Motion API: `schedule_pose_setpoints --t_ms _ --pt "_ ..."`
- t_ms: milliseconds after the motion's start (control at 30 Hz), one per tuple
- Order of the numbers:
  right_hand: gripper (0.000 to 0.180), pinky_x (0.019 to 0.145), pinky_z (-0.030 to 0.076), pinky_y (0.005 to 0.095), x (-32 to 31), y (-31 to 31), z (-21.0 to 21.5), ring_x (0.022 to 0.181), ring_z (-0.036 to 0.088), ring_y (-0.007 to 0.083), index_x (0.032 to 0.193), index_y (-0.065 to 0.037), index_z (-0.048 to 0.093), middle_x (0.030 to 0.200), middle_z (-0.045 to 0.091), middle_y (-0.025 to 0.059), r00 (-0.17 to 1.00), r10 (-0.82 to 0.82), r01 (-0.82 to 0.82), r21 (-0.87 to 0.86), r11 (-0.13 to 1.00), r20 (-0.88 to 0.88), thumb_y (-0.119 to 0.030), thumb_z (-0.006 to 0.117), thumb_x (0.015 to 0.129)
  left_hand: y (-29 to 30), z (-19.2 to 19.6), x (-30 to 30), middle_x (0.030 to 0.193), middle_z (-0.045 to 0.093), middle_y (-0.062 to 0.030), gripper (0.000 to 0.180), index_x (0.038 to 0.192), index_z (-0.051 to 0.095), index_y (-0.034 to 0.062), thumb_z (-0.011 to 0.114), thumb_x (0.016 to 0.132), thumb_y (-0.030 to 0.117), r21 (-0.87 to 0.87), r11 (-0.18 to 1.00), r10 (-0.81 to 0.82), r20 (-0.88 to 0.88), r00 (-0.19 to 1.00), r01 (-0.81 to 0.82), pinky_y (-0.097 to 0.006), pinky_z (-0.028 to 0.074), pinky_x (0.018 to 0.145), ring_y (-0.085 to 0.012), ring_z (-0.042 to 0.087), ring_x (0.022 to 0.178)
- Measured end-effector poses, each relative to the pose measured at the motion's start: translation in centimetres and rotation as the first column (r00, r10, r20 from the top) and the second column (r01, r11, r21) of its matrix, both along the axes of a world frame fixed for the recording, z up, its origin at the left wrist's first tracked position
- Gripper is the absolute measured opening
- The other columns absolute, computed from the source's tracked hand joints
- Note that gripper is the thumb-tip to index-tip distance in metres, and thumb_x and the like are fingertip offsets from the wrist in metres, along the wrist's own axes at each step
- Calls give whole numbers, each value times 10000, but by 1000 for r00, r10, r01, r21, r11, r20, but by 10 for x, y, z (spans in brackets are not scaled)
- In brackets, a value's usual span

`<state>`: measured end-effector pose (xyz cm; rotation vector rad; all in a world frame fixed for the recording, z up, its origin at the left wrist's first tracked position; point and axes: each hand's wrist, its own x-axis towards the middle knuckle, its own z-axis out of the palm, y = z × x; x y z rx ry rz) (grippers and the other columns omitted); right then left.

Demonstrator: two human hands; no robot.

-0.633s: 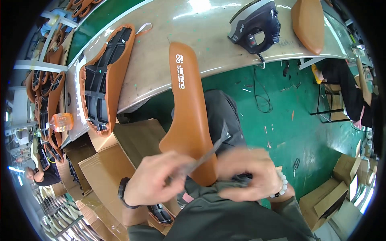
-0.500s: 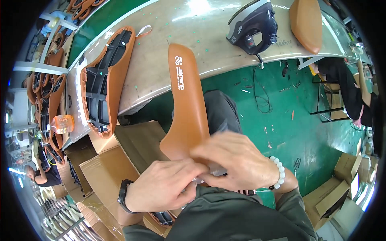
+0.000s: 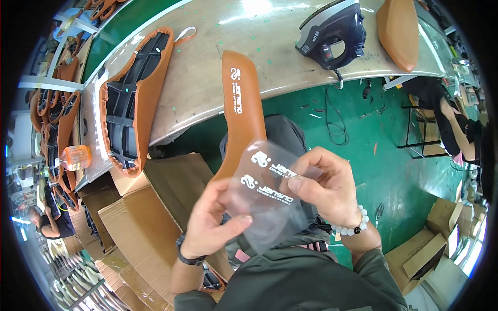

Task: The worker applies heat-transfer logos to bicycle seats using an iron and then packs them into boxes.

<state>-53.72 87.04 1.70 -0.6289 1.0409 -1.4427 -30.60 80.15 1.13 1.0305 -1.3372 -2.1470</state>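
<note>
My right hand (image 3: pixel 328 182) pinches a clear plastic transfer sheet (image 3: pixel 270 220) printed with white logos and lettering. My left hand (image 3: pixel 210 220) is at the sheet's left side, its thumb spread away from the fingers. Those fingers are partly behind the film and look blurred. Beneath the sheet, a long brown padded seat (image 3: pixel 243 124) with a white logo near its far end leans from my lap against the table edge. The sheet and my hands hide its near end.
On the table (image 3: pixel 199 67) lie an upturned brown seat (image 3: pixel 129 103), a dark iron (image 3: pixel 334 36) and another brown seat (image 3: pixel 398 33). An orange bottle (image 3: pixel 77 157) stands at the left. Cardboard boxes (image 3: pixel 137 223) are at lower left, more (image 3: pixel 420 254) at lower right. A person sits at the right.
My hands were close together over the seat's near end. Now they are apart, and the clear sheet is spread between them. The right hand has turned and moved right; the left has shifted slightly right.
</note>
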Motion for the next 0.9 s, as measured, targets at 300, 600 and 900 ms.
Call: schedule_pose_setpoints --t_ms 300,600,900 --pt "73 723 536 272 7 -4 -28 816 658 118 973 4 568 892 693 81 994 8 -13 52 999 108 -47 620 960 -29 12 7 880 590 -2 658 1376 451 8 784 811 59 -544 839 181 318 931 22 -222 444 756 -71 545 802" --pt "78 660 527 263 20 -3 -34 731 651 122 989 -10 563 869 703 95 980 -101 92 61 994 169 -71 609 975 -4 -6 -25 1364 459 -121 781 1316 492 113 850 721 471 -940 -87 425 263 866 329 -553 356 1065 -367 444 1283" --pt "82 661 532 273 19 -2 -31 716 646 121 1000 -7 565 875 705 102 977 -110 105 36 994 181 -68 611 972 3 -23 -31 1238 563 -51 376 1046 590 168 775 721 130 -927 -189 508 188 840 322 -536 402 1010 -322 534 1199"
